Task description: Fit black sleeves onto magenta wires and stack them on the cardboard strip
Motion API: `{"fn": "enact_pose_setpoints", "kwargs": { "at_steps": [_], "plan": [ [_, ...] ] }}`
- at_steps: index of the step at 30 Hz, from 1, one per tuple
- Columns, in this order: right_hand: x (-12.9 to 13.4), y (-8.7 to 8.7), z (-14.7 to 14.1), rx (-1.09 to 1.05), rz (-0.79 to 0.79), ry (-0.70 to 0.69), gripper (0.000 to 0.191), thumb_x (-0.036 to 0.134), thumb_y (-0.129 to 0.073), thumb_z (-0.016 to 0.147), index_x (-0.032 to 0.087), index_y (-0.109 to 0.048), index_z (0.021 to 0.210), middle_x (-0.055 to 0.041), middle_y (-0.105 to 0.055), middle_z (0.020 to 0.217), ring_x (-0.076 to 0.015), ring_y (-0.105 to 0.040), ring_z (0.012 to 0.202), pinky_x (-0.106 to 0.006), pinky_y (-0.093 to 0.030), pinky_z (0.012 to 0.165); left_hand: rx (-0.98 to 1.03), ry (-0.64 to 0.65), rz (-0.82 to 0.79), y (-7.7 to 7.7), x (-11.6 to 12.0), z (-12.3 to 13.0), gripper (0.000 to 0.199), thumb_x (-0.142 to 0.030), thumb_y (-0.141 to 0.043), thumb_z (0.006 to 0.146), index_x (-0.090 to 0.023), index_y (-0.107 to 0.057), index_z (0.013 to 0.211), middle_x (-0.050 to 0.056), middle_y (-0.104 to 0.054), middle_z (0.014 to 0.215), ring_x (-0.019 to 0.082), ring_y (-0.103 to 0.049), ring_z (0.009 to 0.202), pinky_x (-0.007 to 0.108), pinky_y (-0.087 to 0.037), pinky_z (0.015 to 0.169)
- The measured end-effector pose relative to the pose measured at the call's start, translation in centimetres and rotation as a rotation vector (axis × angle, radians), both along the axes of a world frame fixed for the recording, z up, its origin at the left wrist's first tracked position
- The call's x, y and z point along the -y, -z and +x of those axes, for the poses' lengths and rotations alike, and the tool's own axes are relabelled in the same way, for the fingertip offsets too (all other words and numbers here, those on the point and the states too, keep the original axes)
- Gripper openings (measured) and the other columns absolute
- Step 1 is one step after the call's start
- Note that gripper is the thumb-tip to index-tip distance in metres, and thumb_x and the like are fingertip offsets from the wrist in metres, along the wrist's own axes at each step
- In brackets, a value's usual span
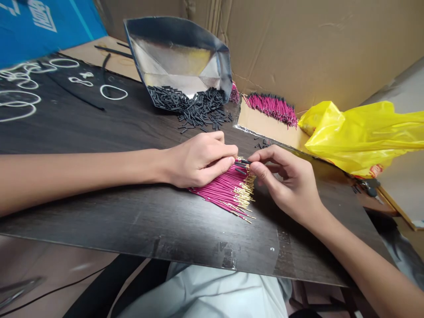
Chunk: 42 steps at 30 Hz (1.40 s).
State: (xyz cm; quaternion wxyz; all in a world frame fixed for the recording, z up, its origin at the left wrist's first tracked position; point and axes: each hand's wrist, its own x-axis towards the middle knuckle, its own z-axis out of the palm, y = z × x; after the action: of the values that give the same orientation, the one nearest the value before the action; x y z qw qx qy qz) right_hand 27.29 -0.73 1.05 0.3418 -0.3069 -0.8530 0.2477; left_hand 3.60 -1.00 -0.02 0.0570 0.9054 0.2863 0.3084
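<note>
Magenta wires (218, 182), a flat fan of them, are lying mid-table, a bit nearer the near edge than the far. They're slim, straight, packed side by side, gold-coloured tips pointing toward the table's right end and ending unevenly; a few strands are straying toward the near edge. Short black sleeves (240, 170) are showing among the tips at the fan's far side.

Left hand (208, 160) is pressing over the wires, thumb and forefinger closed on them just behind the tips. Right hand (285, 176) is pinching at the end of a black sleeve there, thumb and forefinger nearly meeting. The two hands are sitting close, fingertips slightly apart.

Table (126, 216) is dark wood-grain, shining under the light, with clear tape patches sticking along the near edge. Toward the far edge a dark-rimmed open box (179, 62) is spilling cut black tubes (202, 106) onto the top. Right of it, more magenta wires with black ends (273, 107) are resting on a cardboard sheet (256, 121); a yellow plastic bag (361, 137) is slumping by the table's right end. White rubber bands (113, 92) are scattering over the far left corner, a blue box (49, 31) behind them. Brown cardboard (314, 48) is walling the far edge.
</note>
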Motion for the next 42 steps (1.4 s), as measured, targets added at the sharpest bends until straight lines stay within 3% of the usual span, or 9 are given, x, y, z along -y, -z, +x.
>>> {"fn": "enact_pose_setpoints", "kwargs": {
  "at_steps": [16,26,30,37,42],
  "plan": [
    [0.07,-0.20,-0.17,0.091,0.255,-0.026,0.007,0.013,-0.055,0.097,0.019,-0.058,0.098,-0.0032,-0.063,0.092,-0.0133,-0.061,0.080,-0.026,-0.053,0.072,0.014,-0.003,-0.022,0.00,-0.01,0.04,0.028,-0.020,-0.040,0.097,-0.018,-0.047,0.070,0.001,-0.048,0.063,0.017,-0.043,0.066,0.028,-0.035,0.066],
    [-0.18,0.07,-0.03,0.055,0.210,-0.044,0.005,0.013,-0.060,0.095,0.017,-0.061,0.098,-0.0014,-0.065,0.091,-0.0110,-0.062,0.077,-0.022,-0.052,0.063,0.002,0.037,-0.011,0.20,-0.14,-0.07,0.025,-0.019,-0.040,0.098,-0.019,-0.048,0.074,0.001,-0.049,0.067,0.017,-0.041,0.067,0.029,-0.035,0.068],
    [0.23,0.06,-0.12,0.003,0.172,-0.045,0.011,0.011,-0.059,0.094,0.018,-0.062,0.102,-0.0015,-0.064,0.096,-0.0107,-0.065,0.078,-0.022,-0.056,0.066,0.000,0.051,-0.008,0.31,-0.21,-0.11,0.024,-0.019,-0.040,0.098,-0.019,-0.048,0.075,0.001,-0.050,0.067,0.018,-0.041,0.067,0.030,-0.035,0.068],
    [0.17,-0.07,-0.10,0.008,0.237,-0.047,0.015,0.008,-0.060,0.093,0.019,-0.064,0.103,0.0002,-0.067,0.094,-0.0099,-0.067,0.078,-0.021,-0.057,0.073,-0.001,0.051,-0.016,0.29,-0.28,-0.04,0.025,-0.020,-0.040,0.098,-0.019,-0.048,0.075,0.001,-0.051,0.067,0.018,-0.042,0.067,0.030,-0.037,0.070],
    [-0.18,0.03,0.08,-0.092,-0.028,-0.099,0.009,0.016,-0.066,0.093,0.021,-0.065,0.100,0.0008,-0.066,0.093,-0.0099,-0.066,0.076,-0.021,-0.056,0.069,0.020,0.088,-0.013,0.07,-0.23,0.01,0.022,-0.018,-0.043,0.097,-0.019,-0.051,0.076,0.001,-0.053,0.067,0.017,-0.042,0.065,0.031,-0.037,0.071]
  ]
}}
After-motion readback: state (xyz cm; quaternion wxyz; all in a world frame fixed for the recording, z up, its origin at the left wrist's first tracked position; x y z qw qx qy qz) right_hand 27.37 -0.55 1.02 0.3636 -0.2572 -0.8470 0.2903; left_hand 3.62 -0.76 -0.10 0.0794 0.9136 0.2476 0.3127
